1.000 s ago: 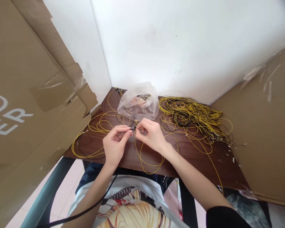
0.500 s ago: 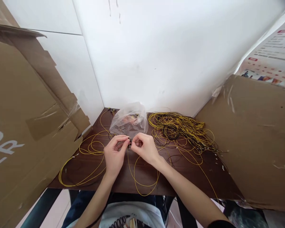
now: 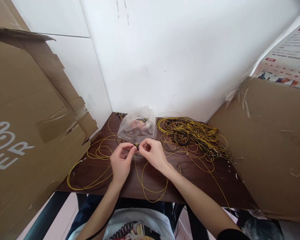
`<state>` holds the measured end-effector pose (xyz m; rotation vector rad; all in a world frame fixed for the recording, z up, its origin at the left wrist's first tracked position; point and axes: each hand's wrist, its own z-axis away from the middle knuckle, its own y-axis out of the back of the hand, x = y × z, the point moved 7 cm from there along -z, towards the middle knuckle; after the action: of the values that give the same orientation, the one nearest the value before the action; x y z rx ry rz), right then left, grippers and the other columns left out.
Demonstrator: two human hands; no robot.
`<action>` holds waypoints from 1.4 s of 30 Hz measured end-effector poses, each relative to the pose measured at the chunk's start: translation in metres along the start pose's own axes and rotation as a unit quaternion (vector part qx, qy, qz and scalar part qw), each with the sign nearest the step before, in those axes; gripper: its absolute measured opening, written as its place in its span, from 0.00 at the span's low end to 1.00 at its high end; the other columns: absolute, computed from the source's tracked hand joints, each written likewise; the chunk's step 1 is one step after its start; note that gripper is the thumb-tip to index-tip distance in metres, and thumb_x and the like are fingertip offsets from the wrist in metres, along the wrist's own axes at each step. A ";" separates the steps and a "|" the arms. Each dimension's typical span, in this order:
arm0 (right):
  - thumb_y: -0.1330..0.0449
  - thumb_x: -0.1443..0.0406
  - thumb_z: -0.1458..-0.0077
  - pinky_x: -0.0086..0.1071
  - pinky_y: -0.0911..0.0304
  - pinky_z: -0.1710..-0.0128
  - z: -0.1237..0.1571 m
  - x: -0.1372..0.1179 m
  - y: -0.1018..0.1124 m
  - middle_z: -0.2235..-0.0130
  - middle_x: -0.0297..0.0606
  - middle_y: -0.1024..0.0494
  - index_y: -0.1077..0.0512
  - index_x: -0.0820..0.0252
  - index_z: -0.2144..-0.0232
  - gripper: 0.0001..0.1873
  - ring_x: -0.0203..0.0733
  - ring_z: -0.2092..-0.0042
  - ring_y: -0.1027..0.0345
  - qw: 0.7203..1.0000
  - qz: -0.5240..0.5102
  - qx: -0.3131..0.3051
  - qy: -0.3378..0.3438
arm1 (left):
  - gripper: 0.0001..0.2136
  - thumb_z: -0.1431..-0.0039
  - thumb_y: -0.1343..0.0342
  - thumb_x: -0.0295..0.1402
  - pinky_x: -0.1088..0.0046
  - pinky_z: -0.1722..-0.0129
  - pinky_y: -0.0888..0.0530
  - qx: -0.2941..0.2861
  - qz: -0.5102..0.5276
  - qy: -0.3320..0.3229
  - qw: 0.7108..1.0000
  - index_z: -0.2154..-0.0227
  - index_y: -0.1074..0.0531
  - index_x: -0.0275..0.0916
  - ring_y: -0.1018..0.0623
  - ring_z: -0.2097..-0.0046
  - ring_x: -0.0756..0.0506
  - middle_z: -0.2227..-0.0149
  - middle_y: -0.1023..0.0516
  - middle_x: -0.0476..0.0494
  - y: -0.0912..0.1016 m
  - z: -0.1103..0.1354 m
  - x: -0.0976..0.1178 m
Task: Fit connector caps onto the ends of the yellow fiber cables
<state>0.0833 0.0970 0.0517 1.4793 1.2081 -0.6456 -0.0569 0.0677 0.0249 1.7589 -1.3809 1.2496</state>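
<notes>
My left hand (image 3: 121, 162) pinches a small black connector (image 3: 137, 147) between thumb and forefinger. From the other side, my right hand (image 3: 154, 154) closes its thumb and fingertips on the same small piece, and the fingers partly hide it. Below the hands, a thin yellow wire (image 3: 153, 192) loops across the dark brown table (image 3: 130, 191). Just behind my fingers lies a clear plastic bag (image 3: 126, 128) with small orange-red parts inside.
A big heap of yellow and black wires (image 3: 190, 131) lies at the back right. Looser yellow wire coils (image 3: 76, 189) spread at the left. Cardboard walls stand left (image 3: 40, 86) and right (image 3: 272, 140), with a white wall (image 3: 152, 66) behind.
The right fingertips have come slightly closer to the left ones around the small connector. The whole view has shifted a little; the wires and bag lie as before.
</notes>
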 end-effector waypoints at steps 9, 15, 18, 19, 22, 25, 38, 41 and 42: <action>0.45 0.69 0.48 0.25 0.44 0.70 0.004 -0.016 0.000 0.74 0.32 0.32 0.32 0.62 0.75 0.05 0.31 0.72 0.39 0.979 0.146 -0.020 0.144 | 0.03 0.47 0.40 0.30 0.72 0.65 0.21 -0.001 -0.053 -0.064 0.997 0.69 0.24 0.38 0.24 0.62 0.48 0.65 0.26 0.44 0.000 0.003 0.013; 0.45 0.69 0.47 0.26 0.43 0.69 0.004 -0.015 0.000 0.73 0.34 0.30 0.30 0.61 0.74 0.06 0.32 0.71 0.38 0.979 0.148 -0.024 0.140 | 0.03 0.48 0.39 0.29 0.72 0.66 0.20 0.001 -0.050 -0.077 0.996 0.69 0.24 0.38 0.24 0.62 0.48 0.65 0.26 0.45 0.000 0.005 0.017; 0.44 0.68 0.47 0.26 0.42 0.70 0.002 -0.011 0.002 0.73 0.34 0.27 0.28 0.61 0.73 0.06 0.33 0.72 0.36 0.992 0.069 -0.029 0.103 | 0.03 0.48 0.39 0.30 0.71 0.65 0.20 0.012 -0.047 -0.071 0.996 0.69 0.24 0.37 0.24 0.62 0.48 0.65 0.26 0.44 0.001 0.005 0.017; 0.44 0.67 0.47 0.26 0.41 0.71 0.001 -0.009 0.002 0.73 0.34 0.26 0.28 0.61 0.73 0.06 0.33 0.72 0.35 0.995 0.043 -0.034 0.087 | 0.04 0.48 0.39 0.30 0.71 0.65 0.20 0.016 -0.046 -0.068 0.996 0.69 0.24 0.37 0.24 0.62 0.48 0.65 0.26 0.44 0.001 0.005 0.016; 0.43 0.65 0.47 0.26 0.40 0.71 0.000 0.001 -0.001 0.72 0.35 0.23 0.25 0.62 0.71 0.08 0.33 0.72 0.33 0.998 -0.021 -0.054 0.034 | 0.04 0.48 0.38 0.30 0.70 0.64 0.20 0.024 -0.037 -0.058 0.997 0.69 0.24 0.37 0.24 0.62 0.47 0.64 0.26 0.45 0.002 0.005 0.014; 0.42 0.62 0.47 0.27 0.38 0.71 0.001 0.012 -0.005 0.72 0.36 0.22 0.24 0.63 0.71 0.10 0.34 0.72 0.32 0.995 -0.074 -0.069 -0.015 | 0.04 0.49 0.38 0.30 0.70 0.64 0.20 0.024 -0.028 -0.055 0.998 0.69 0.24 0.37 0.23 0.62 0.48 0.64 0.26 0.45 0.002 0.006 0.012; 0.38 0.61 0.51 0.31 0.33 0.63 -0.004 0.015 -0.007 0.68 0.38 0.21 0.26 0.63 0.67 0.11 0.36 0.66 0.28 0.977 -0.175 -0.096 -0.069 | 0.07 0.50 0.37 0.30 0.69 0.62 0.20 0.033 -0.004 -0.023 0.999 0.67 0.25 0.37 0.22 0.64 0.48 0.65 0.24 0.46 0.004 0.005 0.008; 0.40 0.61 0.50 0.28 0.36 0.67 -0.005 0.015 -0.004 0.70 0.36 0.23 0.27 0.63 0.70 0.09 0.33 0.69 0.31 0.986 -0.132 -0.093 -0.047 | 0.08 0.51 0.36 0.30 0.69 0.61 0.20 0.033 0.006 -0.014 0.999 0.67 0.25 0.36 0.21 0.65 0.48 0.64 0.24 0.45 0.003 0.005 0.007; 0.40 0.61 0.49 0.28 0.37 0.68 -0.005 0.015 -0.003 0.71 0.35 0.23 0.27 0.63 0.71 0.09 0.33 0.70 0.32 0.987 -0.124 -0.089 -0.045 | 0.08 0.51 0.36 0.30 0.69 0.61 0.20 0.032 0.007 -0.012 0.999 0.67 0.25 0.36 0.21 0.65 0.47 0.64 0.23 0.45 0.003 0.005 0.007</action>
<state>0.0845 0.1066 0.0383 1.1509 1.3546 -0.7413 -0.0580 0.0598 0.0293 1.8149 -1.3825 1.2981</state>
